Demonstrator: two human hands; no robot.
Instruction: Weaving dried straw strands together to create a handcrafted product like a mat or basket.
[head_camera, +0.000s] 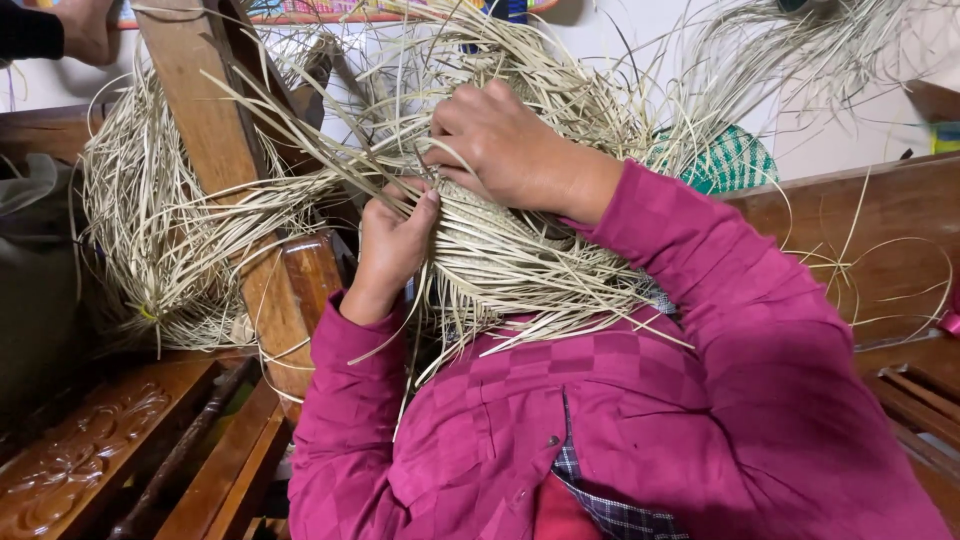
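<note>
A half-woven piece of pale straw (510, 250) rests against my chest, with long loose strands fanning out in all directions. My left hand (392, 240) pinches a few strands at the left edge of the weave. My right hand (505, 145) lies over the top of the weave, fingers curled down onto the strands. Both arms are in magenta checked sleeves (700, 330).
A loose bundle of straw (160, 230) hangs over a wooden post (205, 120) at the left. Carved wooden furniture (90, 450) sits at the lower left, a wooden bench (880, 240) at the right. A green woven item (735, 160) lies behind. Another person's hand (85, 25) shows at the top left.
</note>
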